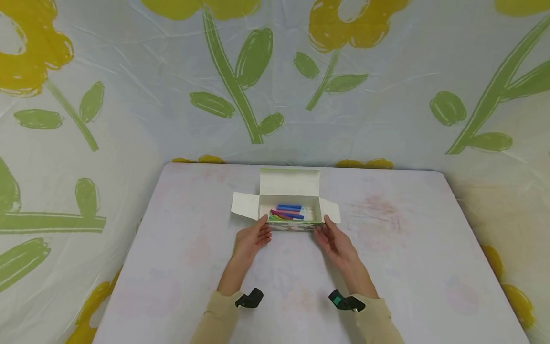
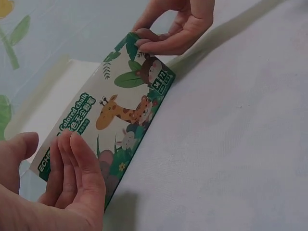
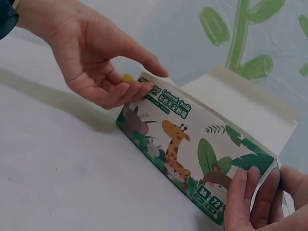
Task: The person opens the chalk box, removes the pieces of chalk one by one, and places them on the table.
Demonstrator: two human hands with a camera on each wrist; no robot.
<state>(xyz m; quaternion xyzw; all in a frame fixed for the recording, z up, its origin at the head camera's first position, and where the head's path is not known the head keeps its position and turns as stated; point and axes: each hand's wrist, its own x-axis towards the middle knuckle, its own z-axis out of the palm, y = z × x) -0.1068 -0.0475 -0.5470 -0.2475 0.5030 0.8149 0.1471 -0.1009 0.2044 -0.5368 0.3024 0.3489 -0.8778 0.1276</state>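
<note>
A chalk box lies on the table with its lid raised at the back and its side flaps spread. Several coloured chalk sticks, blue, pink, red and green, lie inside. My left hand is at the box's front left corner, thumb over the rim and fingers along the printed front. At the front right corner my right hand holds the box, thumb on top and fingertips against the front. A giraffe and other animals decorate that front in the right wrist view.
The pale table stretches out around the box. Behind it and at both sides hangs a cloth printed with yellow flowers and green stems. Dark wrist devices sit at both cuffs. Reddish smudges mark the table to the right.
</note>
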